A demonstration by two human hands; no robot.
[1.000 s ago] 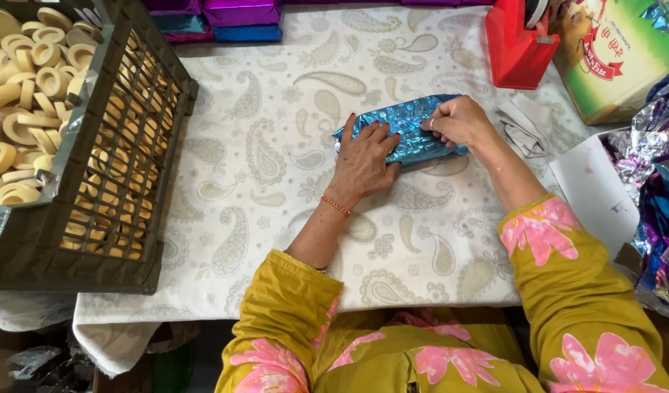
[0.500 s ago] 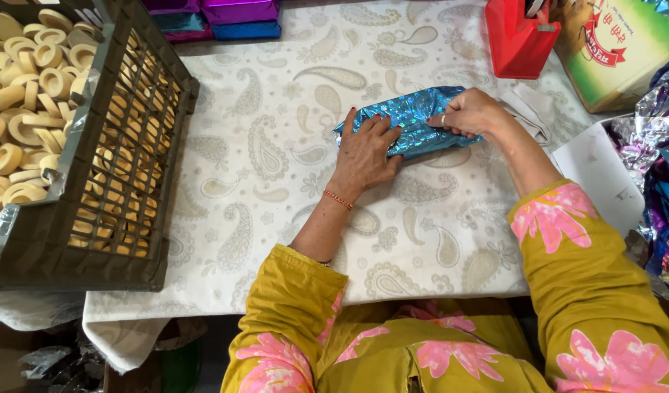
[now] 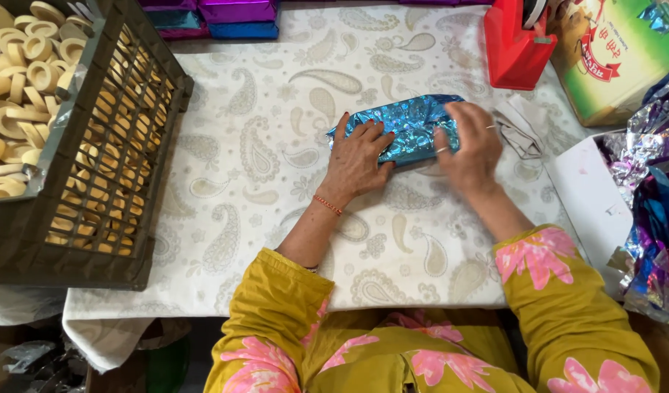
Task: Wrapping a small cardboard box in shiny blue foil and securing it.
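Pressing down from the near edge of the paisley-printed tablecloth (image 3: 225,218), both forearms in yellow floral sleeves (image 3: 276,313) reach to a packet wrapped in shiny blue foil (image 3: 411,124), which lies a little right of the table's middle. The left hand (image 3: 358,161) rests flat and spread on the packet's left end, fingers extended rather than curled, pinning it without gripping. The right hand (image 3: 469,145) cups the right end, fingers bent over the foil there as if holding a fold down; how tightly it pinches cannot be told.

To my eye the likeliest trouble is the foil springing open at the right end if the fingers lift before the fold is fixed, since crinkled foil holds a crease poorly. Too hard a press from the left palm might also crush or tear the wrap.

At the left edge a dark plastic crate (image 3: 94,189) holds pale ring-shaped biscuits (image 3: 21,80). At the right edge loose sheets of coloured foil (image 3: 651,218) spill from a white box (image 3: 589,196). Farther off, a red tape dispenser (image 3: 520,44) stands near the far right corner beside a green carton (image 3: 626,58), and finished purple and blue wrapped packets (image 3: 225,18) line the far edge.
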